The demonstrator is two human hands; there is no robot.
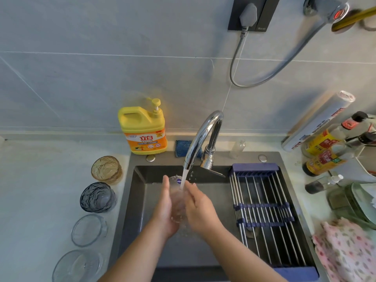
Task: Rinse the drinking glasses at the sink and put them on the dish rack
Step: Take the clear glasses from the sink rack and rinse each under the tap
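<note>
A clear drinking glass [177,197] with a small blue sticker is held over the dark sink [140,202] under the running water from the chrome faucet [201,137]. My left hand [165,210] grips its left side. My right hand [198,206] lies against its right side, fingers fairly straight. On the counter to the left stand an amber glass [106,169], a dark blue-grey glass [98,197] and two clear glasses [88,230] [78,266]. The blue-framed steel dish rack [264,212] spans the sink's right half and holds no glasses.
A yellow detergent bottle [143,131] and a blue sponge [183,147] sit behind the sink. Sauce bottles [325,151], a wrap roll [317,121], stacked plates [358,202] and a pink floral cloth [345,253] crowd the right counter. A power cord [237,64] hangs down the wall.
</note>
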